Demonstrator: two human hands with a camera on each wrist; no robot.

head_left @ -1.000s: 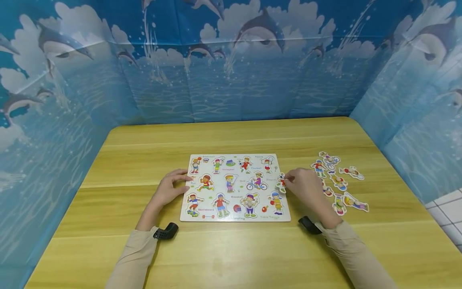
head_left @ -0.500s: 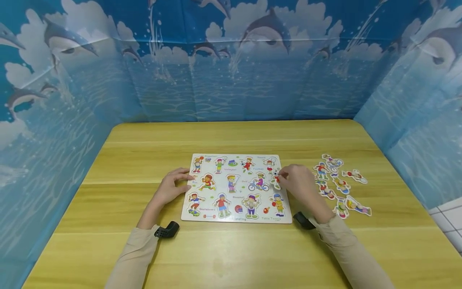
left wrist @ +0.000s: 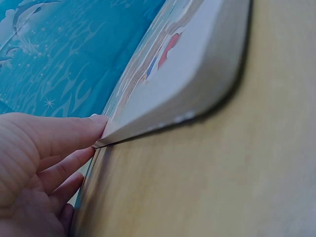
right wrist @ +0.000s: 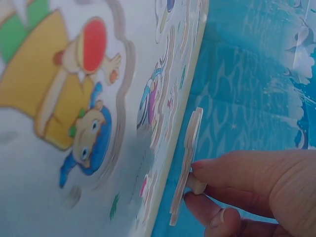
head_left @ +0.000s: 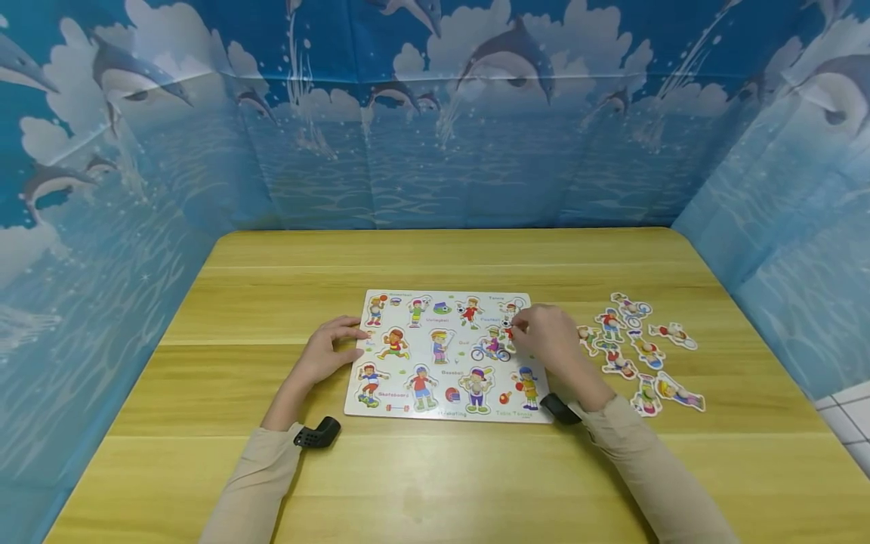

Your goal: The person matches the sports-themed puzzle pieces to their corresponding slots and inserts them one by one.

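A white wooden puzzle board [head_left: 353,408] printed with sports children lies flat in the middle of the yellow table [head_left: 435,483]. My left hand [head_left: 340,340] rests on the table, its straight fingers [left wrist: 74,131] touching the board's [left wrist: 197,74] left edge. My right hand [head_left: 526,329] hovers over the board's right side and pinches a cut-out figure piece [head_left: 508,326] with a ball. In the right wrist view the piece [right wrist: 190,148] is held by its small peg between thumb and fingers [right wrist: 237,173], just above the board [right wrist: 44,143].
Several loose figure pieces [head_left: 639,347] lie spread on the table right of the board. Blue dolphin-print curtains [head_left: 435,113] wall off the table at the back and both sides. A black wrist camera [head_left: 316,434] sits on each sleeve.
My right hand has carried the figure piece leftward, from beside the board's right edge to over its right columns. The left hand has stayed at the left edge.
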